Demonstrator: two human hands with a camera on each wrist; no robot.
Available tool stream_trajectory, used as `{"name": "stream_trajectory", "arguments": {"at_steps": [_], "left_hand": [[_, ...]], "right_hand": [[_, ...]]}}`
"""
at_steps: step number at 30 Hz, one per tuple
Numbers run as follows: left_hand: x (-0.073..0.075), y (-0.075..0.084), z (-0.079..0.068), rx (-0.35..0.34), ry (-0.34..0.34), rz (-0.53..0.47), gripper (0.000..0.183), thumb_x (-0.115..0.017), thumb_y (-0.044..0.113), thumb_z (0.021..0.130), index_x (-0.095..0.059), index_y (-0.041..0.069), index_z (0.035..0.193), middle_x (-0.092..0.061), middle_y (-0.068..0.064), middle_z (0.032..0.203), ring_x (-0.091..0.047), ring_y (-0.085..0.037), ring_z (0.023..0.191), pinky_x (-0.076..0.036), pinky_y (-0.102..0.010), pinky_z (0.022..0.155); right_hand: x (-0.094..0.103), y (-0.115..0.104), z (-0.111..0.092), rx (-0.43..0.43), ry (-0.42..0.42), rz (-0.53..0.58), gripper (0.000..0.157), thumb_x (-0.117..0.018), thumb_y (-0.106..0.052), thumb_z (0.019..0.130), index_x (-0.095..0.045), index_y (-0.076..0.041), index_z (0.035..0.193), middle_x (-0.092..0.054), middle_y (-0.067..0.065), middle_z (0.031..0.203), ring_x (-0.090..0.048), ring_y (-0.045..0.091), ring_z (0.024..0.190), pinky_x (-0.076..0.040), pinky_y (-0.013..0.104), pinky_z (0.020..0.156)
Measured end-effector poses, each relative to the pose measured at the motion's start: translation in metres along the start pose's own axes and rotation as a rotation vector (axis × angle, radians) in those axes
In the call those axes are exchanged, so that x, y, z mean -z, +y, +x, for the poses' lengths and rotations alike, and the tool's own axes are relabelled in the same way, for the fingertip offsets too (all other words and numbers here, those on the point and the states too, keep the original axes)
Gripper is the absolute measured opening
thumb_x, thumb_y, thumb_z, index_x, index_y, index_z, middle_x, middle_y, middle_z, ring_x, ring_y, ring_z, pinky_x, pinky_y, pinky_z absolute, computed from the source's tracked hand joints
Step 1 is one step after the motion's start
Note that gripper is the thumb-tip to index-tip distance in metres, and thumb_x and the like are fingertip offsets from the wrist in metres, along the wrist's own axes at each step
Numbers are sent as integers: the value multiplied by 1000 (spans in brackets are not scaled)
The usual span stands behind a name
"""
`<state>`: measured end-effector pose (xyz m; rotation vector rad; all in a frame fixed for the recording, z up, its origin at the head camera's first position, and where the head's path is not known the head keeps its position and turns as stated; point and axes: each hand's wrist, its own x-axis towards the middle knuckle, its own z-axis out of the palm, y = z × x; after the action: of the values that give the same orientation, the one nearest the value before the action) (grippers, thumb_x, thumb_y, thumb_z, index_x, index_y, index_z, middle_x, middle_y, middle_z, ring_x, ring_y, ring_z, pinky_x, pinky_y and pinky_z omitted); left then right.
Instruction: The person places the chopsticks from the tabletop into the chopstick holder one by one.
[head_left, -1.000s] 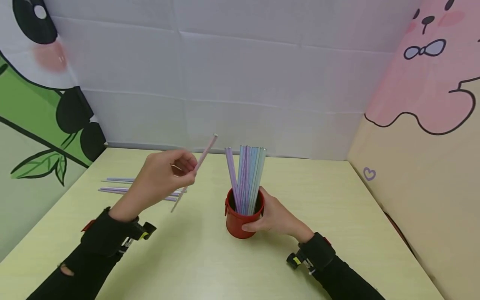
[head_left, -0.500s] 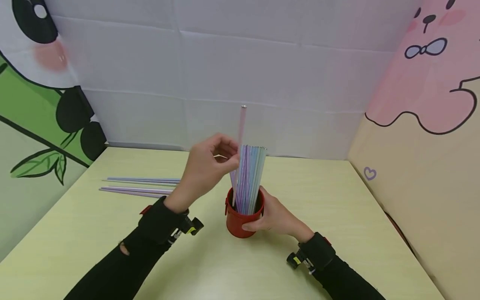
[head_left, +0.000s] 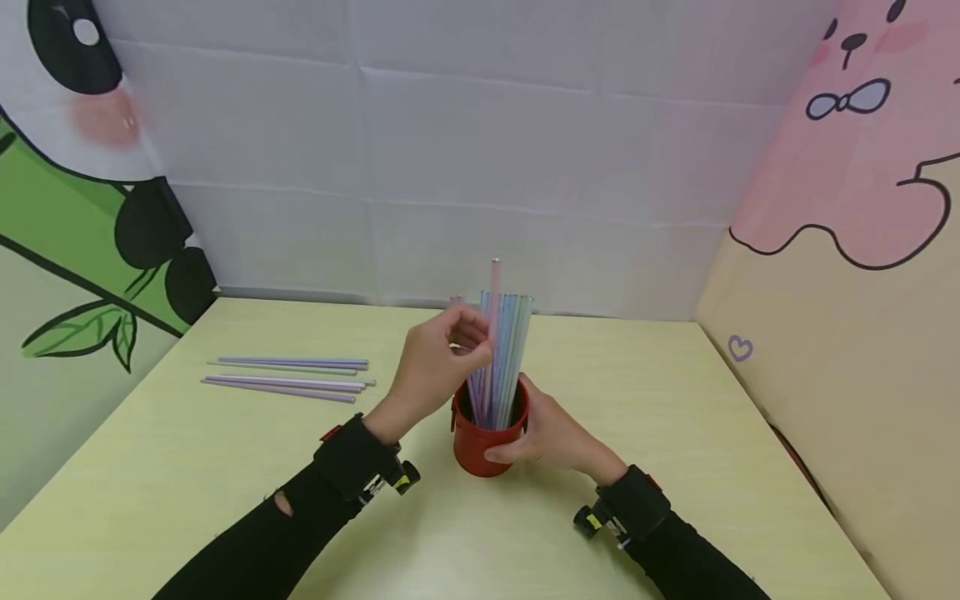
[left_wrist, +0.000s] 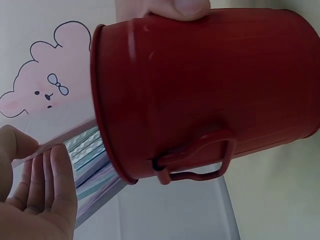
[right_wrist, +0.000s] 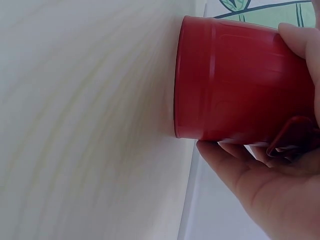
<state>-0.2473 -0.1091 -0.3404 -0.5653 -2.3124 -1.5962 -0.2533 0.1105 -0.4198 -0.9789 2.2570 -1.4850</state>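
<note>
A small red metal bucket (head_left: 476,454) with side handles stands upright on the table, holding a bundle of purple, blue and green straws (head_left: 513,333). My left hand (head_left: 442,354) pinches a pink straw (head_left: 495,287) between thumb and fingertips. The pink straw is upright, its lower part inside the bucket and its top above the others. My right hand (head_left: 555,433) grips the bucket from the right, thumb at the front; in the right wrist view its fingers (right_wrist: 235,167) lie along the bucket wall. The fingers behind the bucket are hidden in the head view.
Left of the bucket lie several loose straws (head_left: 285,385) in two groups, purple, white, blue and green. The pale wooden table (head_left: 420,542) ends at a white sheet (head_left: 480,150) behind. Cartoon-printed panels flank it on both sides.
My left hand has carried the pink straw right from over the loose straws, turned it upright and lowered it into the bucket. The right hand has kept its grip on the bucket.
</note>
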Motion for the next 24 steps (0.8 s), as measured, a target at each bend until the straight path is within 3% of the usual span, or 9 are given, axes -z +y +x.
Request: {"name": "stream_trajectory", "arguments": {"at_steps": [7,13,19,24], "left_hand": [[-6,-11,-5,28,-10,14,19,-76,9,96,-69,9,113,-75,-5,100,-73,-18,89,-65,-34,82],[-4,-15,-8,26,-5,45,22,-76,10,96,-69,10,116,-75,-4,101,-74,-17,89,-65,-34,82],[9,-19,-9,-51,-5,119,24,-77,8,94,-69,9,117,-76,-4,101,-74,-17,89,-65,-36,84],[30,-25,-7,-92,0,197,24,-79,9,94,-70,9,116,-75,-6,106,-73,-21,94,-64,-41,87]], "right_hand": [[0,0,-1,-11,0,-1,104,-92,-15,84,-25,-26,163,-53,0,153,-57,23,137,-51,42,112],[-1,0,0,-19,-5,7,105,-92,-15,84,-24,-28,164,-54,-2,153,-58,22,136,-52,40,111],[-1,2,0,-20,-5,6,99,-91,-15,84,-29,-23,161,-56,1,151,-59,25,135,-53,41,110],[-1,3,1,-10,-11,25,98,-91,-13,84,-31,-25,159,-56,-3,149,-58,21,135,-52,41,111]]}}
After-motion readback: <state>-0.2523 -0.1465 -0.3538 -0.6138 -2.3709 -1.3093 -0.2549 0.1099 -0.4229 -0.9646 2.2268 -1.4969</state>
